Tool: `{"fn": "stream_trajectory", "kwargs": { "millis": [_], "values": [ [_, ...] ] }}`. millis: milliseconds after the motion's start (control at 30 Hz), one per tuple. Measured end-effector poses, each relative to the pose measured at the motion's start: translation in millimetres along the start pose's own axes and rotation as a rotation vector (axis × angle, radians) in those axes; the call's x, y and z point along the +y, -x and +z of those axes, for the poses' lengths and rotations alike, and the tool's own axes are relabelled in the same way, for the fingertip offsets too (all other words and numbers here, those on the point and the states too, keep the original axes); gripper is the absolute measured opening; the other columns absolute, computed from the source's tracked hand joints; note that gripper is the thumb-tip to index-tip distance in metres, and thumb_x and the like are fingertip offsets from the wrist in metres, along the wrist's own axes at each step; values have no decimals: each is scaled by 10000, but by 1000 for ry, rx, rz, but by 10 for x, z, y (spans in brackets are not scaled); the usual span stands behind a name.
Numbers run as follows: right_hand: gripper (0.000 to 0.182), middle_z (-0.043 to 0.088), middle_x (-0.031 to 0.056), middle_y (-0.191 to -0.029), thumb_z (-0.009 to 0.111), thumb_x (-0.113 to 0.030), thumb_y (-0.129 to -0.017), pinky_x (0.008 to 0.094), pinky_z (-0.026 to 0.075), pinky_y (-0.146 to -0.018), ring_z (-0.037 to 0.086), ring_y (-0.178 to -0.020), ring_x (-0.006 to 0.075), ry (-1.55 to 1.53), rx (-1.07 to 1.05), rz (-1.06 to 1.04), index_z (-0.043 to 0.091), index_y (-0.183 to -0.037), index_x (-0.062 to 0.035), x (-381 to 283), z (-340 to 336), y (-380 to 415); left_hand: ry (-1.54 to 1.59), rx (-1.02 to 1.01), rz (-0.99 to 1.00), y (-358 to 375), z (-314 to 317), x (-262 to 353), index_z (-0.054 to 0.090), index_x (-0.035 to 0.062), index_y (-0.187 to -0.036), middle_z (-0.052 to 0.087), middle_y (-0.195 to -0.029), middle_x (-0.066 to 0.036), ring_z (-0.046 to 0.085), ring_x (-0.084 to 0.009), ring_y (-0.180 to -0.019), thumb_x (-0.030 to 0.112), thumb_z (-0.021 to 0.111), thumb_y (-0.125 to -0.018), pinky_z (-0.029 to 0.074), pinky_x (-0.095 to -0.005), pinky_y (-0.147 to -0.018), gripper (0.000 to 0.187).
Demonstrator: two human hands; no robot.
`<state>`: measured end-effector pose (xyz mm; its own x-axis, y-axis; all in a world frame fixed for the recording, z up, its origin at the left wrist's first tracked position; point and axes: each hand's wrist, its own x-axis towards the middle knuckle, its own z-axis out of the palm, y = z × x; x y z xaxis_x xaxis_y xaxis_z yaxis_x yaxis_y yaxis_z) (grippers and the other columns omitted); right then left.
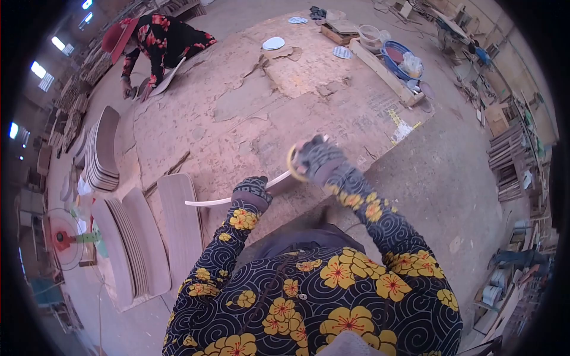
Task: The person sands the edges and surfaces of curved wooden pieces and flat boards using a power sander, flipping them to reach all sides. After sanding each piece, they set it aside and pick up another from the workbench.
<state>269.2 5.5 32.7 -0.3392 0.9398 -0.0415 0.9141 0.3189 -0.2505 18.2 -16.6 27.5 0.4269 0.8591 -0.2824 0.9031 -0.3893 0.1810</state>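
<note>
My left hand (252,192), in a grey patterned glove, is closed around a thin curved wooden board (208,203), seen nearly edge-on. The board rises to the right and passes behind my right hand (317,159), which is gloved and smeared by motion. My right fingers are curled over a round yellow-edged thing (292,161) at the board's far end. Its kind is not clear. Both hands are above the near edge of a worn worktable (237,136).
Curved boards (127,249) stand stacked at the left, with another stack (101,154) beyond. A co-worker (160,47) bends over a board at the far left. Pale discs (274,43) lie at the back. A blue basin (401,59) is behind a wooden rail (386,74). A fan (64,239) stands left.
</note>
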Motion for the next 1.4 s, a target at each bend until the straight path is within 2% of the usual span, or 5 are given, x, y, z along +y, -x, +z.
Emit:
{"fn": "stream_trajectory", "kwargs": {
  "millis": [300, 667, 1000, 1100, 1400],
  "values": [
    [594, 557, 223, -1265, 739, -403, -787, 469, 505, -969, 632, -1081, 380, -154, 68, 100, 568, -1296, -148, 621, -340, -39, 98, 133, -76, -356, 257, 481, 667, 67, -1163, 704, -1068, -192, 665, -359, -1024, 309, 651, -841, 520, -457, -922, 403],
    [539, 649, 82, -1049, 876, -330, -731, 385, 523, -814, 633, -954, 212, -1274, -28, 526, 606, -1142, -110, 2021, 567, 30, -40, 125, -42, -341, 62, 508, 653, 68, -1107, 697, -1074, -165, 659, -340, -1033, 298, 635, -853, 520, -454, -918, 343],
    [573, 616, 89, -1063, 859, -249, -730, 339, 529, -857, 613, -980, 198, -1041, 829, 1079, 551, -1198, -126, 1562, 469, 2205, -228, -30, 709, -1252, -127, 791, 684, 72, -1097, 705, -1015, -152, 668, -339, -965, 243, 640, -827, 526, -448, -886, 323],
    [511, 620, 55, -1002, 852, -215, -761, 312, 538, -707, 606, -876, 145, -1030, 1101, 796, 561, -1176, -149, 1259, 755, 2337, -305, -147, 687, -1371, -84, 1079, 671, 75, -1154, 708, -1073, -159, 671, -332, -1028, 216, 619, -827, 523, -434, -932, 361],
    [505, 566, 171, -1171, 784, -352, -787, 438, 517, -919, 616, -1044, 342, -284, 792, 770, 586, -1186, -114, 323, 401, 1689, -447, -311, 707, -1421, 160, 1608, 649, 58, -1170, 707, -1019, -197, 677, -359, -990, 275, 633, -846, 532, -446, -910, 390]
  ]
}}
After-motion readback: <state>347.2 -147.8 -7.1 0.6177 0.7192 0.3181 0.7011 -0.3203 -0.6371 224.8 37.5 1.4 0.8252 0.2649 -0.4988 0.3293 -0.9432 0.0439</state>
